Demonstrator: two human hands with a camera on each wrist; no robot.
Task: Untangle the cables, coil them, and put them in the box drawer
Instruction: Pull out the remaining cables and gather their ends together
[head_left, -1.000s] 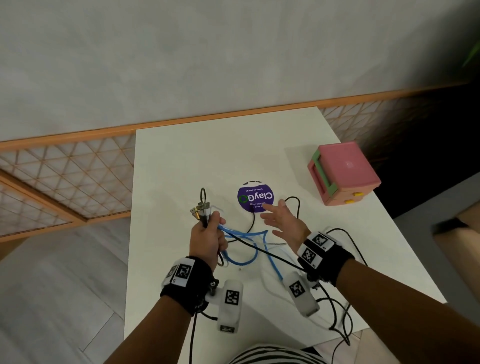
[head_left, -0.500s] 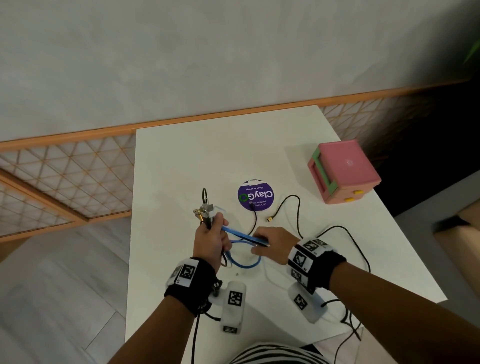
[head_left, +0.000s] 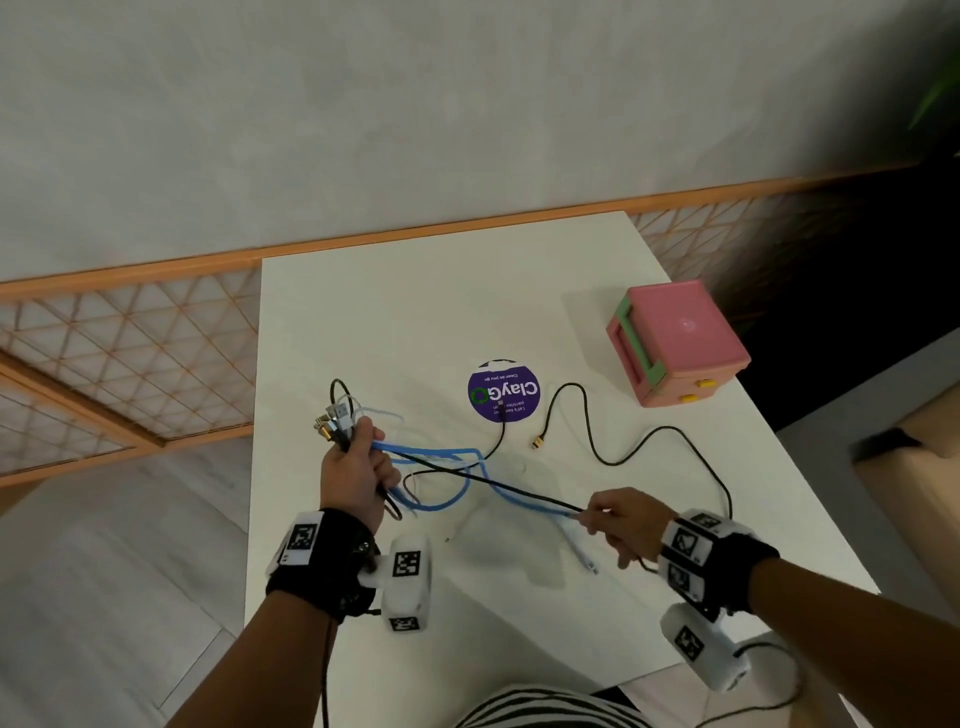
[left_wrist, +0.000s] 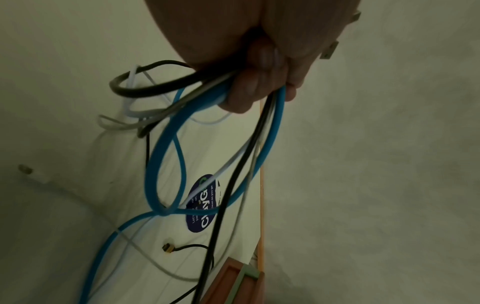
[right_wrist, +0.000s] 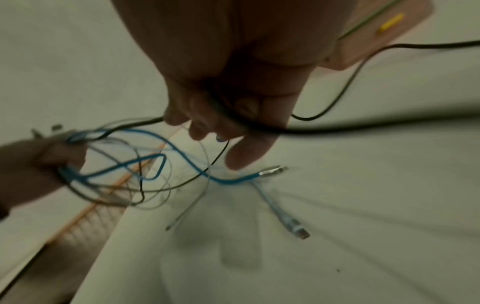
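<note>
My left hand (head_left: 358, 460) grips a bundle of cables (head_left: 441, 460) above the table's left side, with the plugs (head_left: 332, 421) sticking out past the thumb. The left wrist view shows its fingers (left_wrist: 257, 86) curled round blue (left_wrist: 161, 164), black and white strands. My right hand (head_left: 618, 522) holds a black cable (head_left: 493, 484), stretched straight between the hands. In the right wrist view its fingers (right_wrist: 207, 115) curl round that black cable (right_wrist: 259, 128). The blue cable's silver plug (right_wrist: 272, 170) lies below them. The pink box (head_left: 675, 343) stands at the far right.
A round purple sticker (head_left: 503, 394) lies mid-table. A black cable (head_left: 649, 441) with a gold plug (head_left: 536, 443) snakes over the table (head_left: 415, 312) towards the right edge. A pale blue plug (right_wrist: 293, 224) rests near the front edge. An orange railing runs behind the table.
My right hand closed on the black cable beside the left hand, then moved right and towards me along it, drawing it straight. The left hand kept its grip in place.
</note>
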